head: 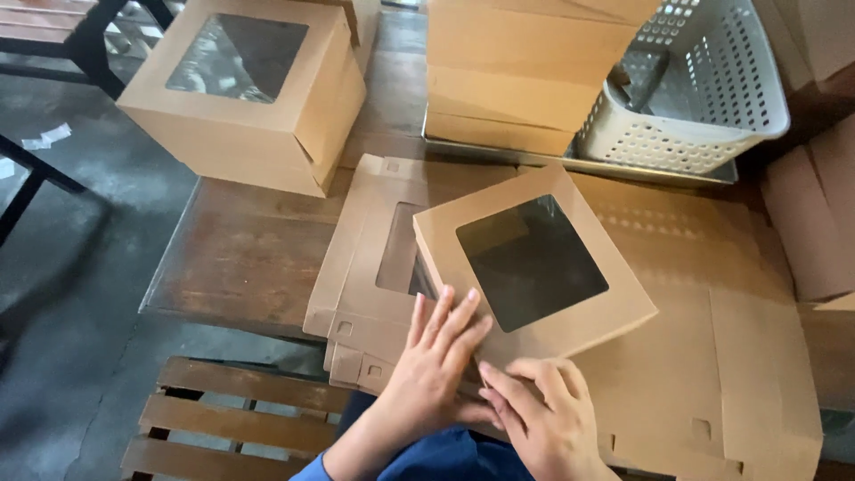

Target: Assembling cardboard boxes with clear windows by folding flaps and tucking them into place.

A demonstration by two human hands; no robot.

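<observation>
We press our left hand [435, 356] flat, fingers spread, on the near corner of the window lid [533, 264], a brown cardboard piece with a dark square pane. Our right hand [541, 411] pinches its near edge, fingers closed on the cardboard. The lid lies on a stack of flat blanks [365, 267] on the wooden surface [240, 254]. Behind the lid stands 1 finished box [245, 93] and 1 white basket [690, 89].

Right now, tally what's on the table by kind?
Folded window boxes: 2, one under the hands, one at far left
Flat box stacks: 2, window blanks, plain blanks
White basket: 1
Metal tray: 1
Closed plain boxes on the tray: at least 1; seams unclear
Total: 7 at least
</observation>
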